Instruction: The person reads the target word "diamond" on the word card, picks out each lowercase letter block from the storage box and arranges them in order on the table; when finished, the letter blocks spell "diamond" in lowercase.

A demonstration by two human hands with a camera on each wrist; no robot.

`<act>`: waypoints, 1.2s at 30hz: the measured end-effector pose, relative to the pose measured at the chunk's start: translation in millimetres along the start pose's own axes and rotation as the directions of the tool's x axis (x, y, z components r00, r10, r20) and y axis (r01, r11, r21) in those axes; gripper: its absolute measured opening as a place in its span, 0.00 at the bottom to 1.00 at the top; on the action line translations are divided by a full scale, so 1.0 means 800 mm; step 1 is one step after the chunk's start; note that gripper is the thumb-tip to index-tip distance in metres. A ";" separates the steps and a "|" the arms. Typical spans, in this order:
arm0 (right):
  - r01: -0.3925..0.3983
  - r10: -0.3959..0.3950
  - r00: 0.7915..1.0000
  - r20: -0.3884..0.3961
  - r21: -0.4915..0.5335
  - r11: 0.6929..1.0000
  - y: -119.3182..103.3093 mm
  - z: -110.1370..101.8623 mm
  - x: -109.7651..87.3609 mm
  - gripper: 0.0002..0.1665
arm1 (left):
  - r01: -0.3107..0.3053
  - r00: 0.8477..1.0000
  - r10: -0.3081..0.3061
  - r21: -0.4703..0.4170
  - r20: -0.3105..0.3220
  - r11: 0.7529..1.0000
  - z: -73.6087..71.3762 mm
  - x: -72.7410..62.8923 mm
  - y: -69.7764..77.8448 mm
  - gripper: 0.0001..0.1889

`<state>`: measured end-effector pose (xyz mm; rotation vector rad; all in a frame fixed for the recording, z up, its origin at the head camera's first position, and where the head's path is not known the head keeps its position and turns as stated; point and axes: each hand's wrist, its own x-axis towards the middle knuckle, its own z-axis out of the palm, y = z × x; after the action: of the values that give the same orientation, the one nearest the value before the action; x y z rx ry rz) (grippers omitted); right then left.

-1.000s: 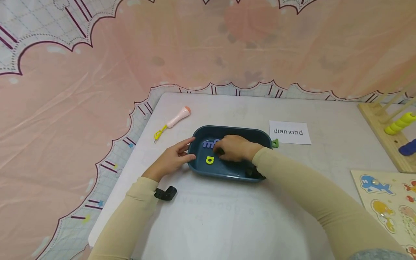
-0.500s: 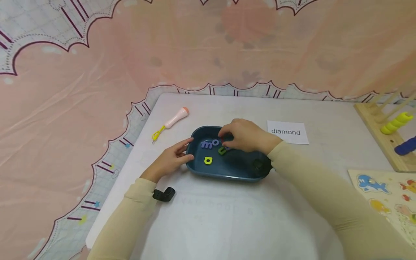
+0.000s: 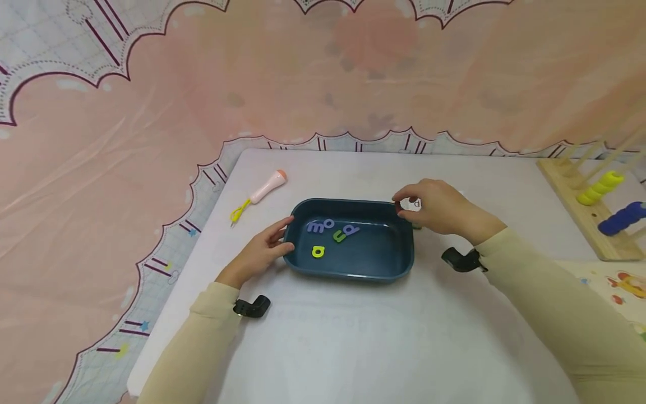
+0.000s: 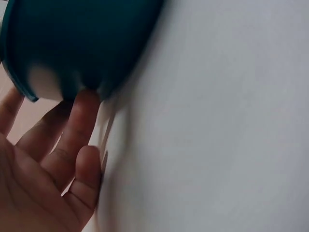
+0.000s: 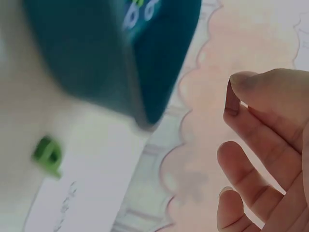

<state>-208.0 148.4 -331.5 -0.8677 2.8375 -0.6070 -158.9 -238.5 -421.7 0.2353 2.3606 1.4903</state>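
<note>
A: Item in hand?
B: A small dark red-brown piece (image 5: 232,99), seen edge-on; cannot tell its shape. It is held in the air above the tray's far right corner.
A: Grip?
B: Right hand (image 3: 440,205): thumb and forefinger pinch the piece, other fingers loosely bent. Left hand (image 3: 259,253): fingers spread and relaxed, tips touching the outside of the tray's left end.
A: The tray?
B: Dark blue tray (image 3: 375,252), flat on the table (image 3: 343,336), set in from the table's far edge. Inside, toward its far left corner: purple m (image 3: 315,228) and purple o (image 3: 328,223), side by side. Green u (image 3: 337,238) is farther right, with another purple letter (image 3: 349,230) just beside it. Yellow letter (image 3: 318,256) toward the near left corner.
A: Beyond the tray?
B: Off its right end, a green letter (image 5: 48,155) near a white printed card (image 5: 77,193); the right hand hides most of the card in the head view. Pink pen (image 3: 267,188) with a yellow strap near the table's far left corner. Toward the far right, a wooden bead stand (image 3: 570,185) carrying yellow beads (image 3: 600,188) and blue beads (image 3: 623,217). Nearer, a picture board (image 3: 623,292), partly covered by the right sleeve (image 3: 545,308).
</note>
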 end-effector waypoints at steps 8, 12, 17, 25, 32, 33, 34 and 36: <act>-0.074 0.074 0.997 -0.019 0.020 0.997 0.046 0.005 -0.023 0.17 | -0.015 1.000 0.014 -0.029 -0.023 0.999 0.000 -0.003 -0.011 0.32; -0.113 0.114 0.993 -0.014 0.028 0.993 0.060 0.012 -0.031 0.18 | -0.030 0.999 0.029 -0.068 -0.016 0.997 0.000 -0.005 -0.015 0.33; -0.134 0.135 0.991 -0.014 0.035 0.990 0.077 0.023 -0.035 0.18 | -0.056 0.998 0.057 -0.102 0.001 0.993 0.001 -0.007 -0.017 0.34; -0.138 0.139 0.990 -0.013 0.040 0.990 0.093 0.038 -0.032 0.18 | -0.072 0.997 0.074 -0.123 0.017 0.990 0.000 -0.008 -0.015 0.33; -0.164 0.164 0.986 0.005 0.057 0.985 0.099 0.049 -0.030 0.18 | -0.052 0.998 0.055 -0.117 0.022 0.992 0.001 -0.008 -0.014 0.34; -0.171 0.171 0.985 0.010 0.062 0.983 0.100 0.050 -0.030 0.18 | -0.050 0.998 0.053 -0.115 0.023 0.992 0.001 -0.008 -0.014 0.34; -0.180 0.179 0.984 0.014 0.065 0.982 0.100 0.051 -0.030 0.18 | -0.050 0.998 0.053 -0.114 0.023 0.992 0.001 -0.008 -0.014 0.34; -0.198 0.197 0.980 0.023 0.070 0.978 0.101 0.053 -0.030 0.19 | -0.049 0.998 0.052 -0.115 0.024 0.992 0.002 -0.008 -0.014 0.34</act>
<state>-220.4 208.2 -403.7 -0.5664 2.8211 -0.6673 -151.8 -244.5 -431.1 0.2870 2.2551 1.6301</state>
